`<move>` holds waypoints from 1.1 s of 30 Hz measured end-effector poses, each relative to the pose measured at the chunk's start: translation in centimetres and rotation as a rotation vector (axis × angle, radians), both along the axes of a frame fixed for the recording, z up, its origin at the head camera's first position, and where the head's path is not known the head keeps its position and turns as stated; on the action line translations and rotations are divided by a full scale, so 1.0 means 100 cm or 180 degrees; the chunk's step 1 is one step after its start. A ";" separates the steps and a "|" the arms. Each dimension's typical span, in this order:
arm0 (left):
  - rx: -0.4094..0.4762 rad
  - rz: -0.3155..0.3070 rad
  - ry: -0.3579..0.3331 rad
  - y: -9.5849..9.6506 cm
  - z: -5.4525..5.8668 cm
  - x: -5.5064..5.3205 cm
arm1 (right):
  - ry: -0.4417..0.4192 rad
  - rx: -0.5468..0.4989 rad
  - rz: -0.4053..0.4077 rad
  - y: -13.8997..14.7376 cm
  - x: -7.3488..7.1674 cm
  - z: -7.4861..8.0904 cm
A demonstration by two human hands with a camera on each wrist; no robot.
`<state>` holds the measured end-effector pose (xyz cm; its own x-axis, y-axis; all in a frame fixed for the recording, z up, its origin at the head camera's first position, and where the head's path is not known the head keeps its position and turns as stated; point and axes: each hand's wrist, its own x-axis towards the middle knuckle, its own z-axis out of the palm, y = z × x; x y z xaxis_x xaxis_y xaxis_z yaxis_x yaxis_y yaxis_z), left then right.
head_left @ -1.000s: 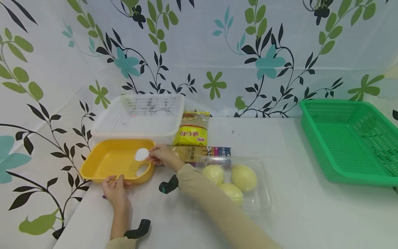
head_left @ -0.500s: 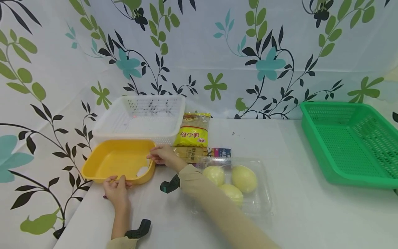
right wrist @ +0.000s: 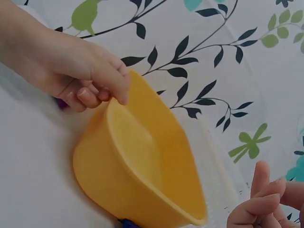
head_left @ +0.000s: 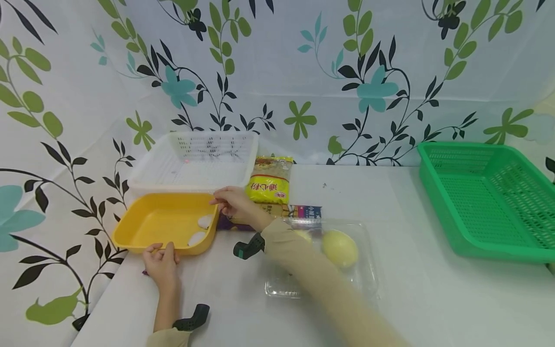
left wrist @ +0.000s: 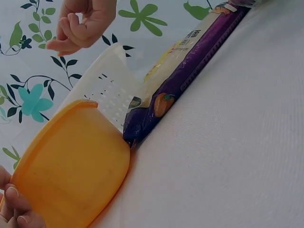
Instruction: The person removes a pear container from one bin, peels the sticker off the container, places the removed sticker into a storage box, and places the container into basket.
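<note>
The yellow plastic basin [head_left: 158, 219] stands at the left of the table. Its near rim is pinched by my left hand [head_left: 162, 265], thumb on the inside, as the right wrist view also shows. Two small white rounded pieces [head_left: 204, 221] lie in the basin's right end; their kind is not clear. Just above the right rim hovers my right hand [head_left: 234, 202], its fingers loosely curled and nothing visible in them. In the left wrist view that right hand [left wrist: 88, 23] hangs clear of the basin.
Behind the basin is a white perforated basket [head_left: 195, 164]. A yellow food packet [head_left: 270, 180] and a long purple-ended packet [head_left: 277, 209] lie to its right. A clear plastic box [head_left: 364, 270] holds pale yellow round items, partly behind my sleeve. A green basket [head_left: 442, 212] stands far right.
My right hand let a white piece down into the basin beside the other one, then rose and moved slightly right, away from it. The left hand stays on the rim.
</note>
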<state>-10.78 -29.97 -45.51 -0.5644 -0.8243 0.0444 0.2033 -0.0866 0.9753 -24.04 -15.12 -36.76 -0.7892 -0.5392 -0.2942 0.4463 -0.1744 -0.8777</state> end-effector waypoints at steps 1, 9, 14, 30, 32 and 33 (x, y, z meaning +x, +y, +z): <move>-0.0009 0.0008 0.0003 0.000 0.000 -0.001 | 0.0053 0.0007 0.0010 0.004 -0.001 0.004; 0.0016 0.0025 0.0003 0.004 -0.004 -0.001 | 0.0309 0.0302 0.0211 0.044 -0.006 0.028; -0.0069 -0.0044 0.0030 0.004 -0.005 -0.002 | 0.0386 0.0316 0.0214 0.077 -0.010 0.039; -0.1711 0.0053 -0.0061 0.014 -0.002 -0.004 | 0.0445 0.0171 0.0290 0.163 -0.005 0.025; -0.1768 0.0058 -0.0036 0.017 0.000 -0.005 | 0.0500 0.0207 0.0285 0.177 -0.002 0.025; -0.1809 0.0054 -0.0029 0.018 0.001 -0.004 | 0.0550 0.0236 0.0294 0.185 0.000 0.025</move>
<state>-11.20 -28.20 -45.41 -0.5537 -0.6813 0.4788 0.1913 0.4556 0.8694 -24.05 3.35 -34.23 -0.7795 -0.5935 -0.2002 0.2991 -0.0719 -0.9515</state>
